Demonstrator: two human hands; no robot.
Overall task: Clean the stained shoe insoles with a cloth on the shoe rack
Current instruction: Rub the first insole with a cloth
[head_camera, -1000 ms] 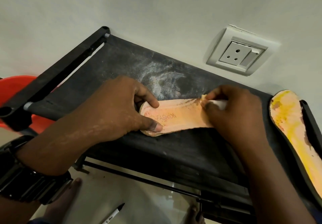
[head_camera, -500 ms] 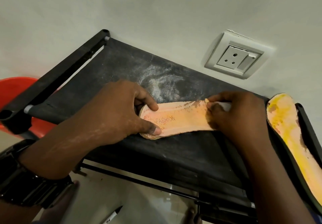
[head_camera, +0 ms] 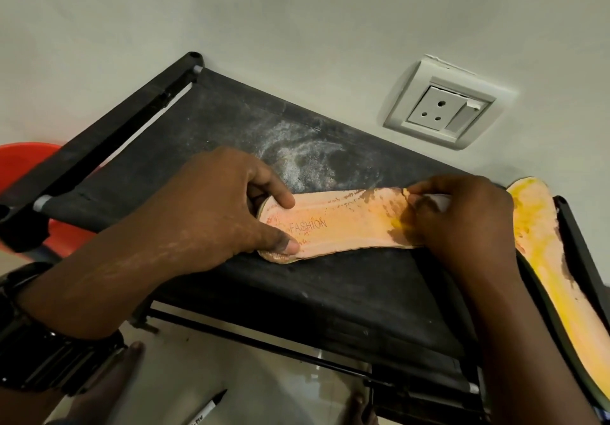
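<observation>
Rightward along the insole [head_camera: 346,223] the cloth [head_camera: 435,200] has been moved a little, clenched in the grip of the right hand [head_camera: 462,223]. The heel end is held on the shoe rack [head_camera: 330,292] between thumb and forefinger of the left hand [head_camera: 211,206]; if this is loosened, the insole could be dragged off.

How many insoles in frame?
2. One insole lies mid-rack, left hand holding it, right hand pressing a cloth on it. Second insole: right end of the shoe rack. Others may be hidden.
</observation>
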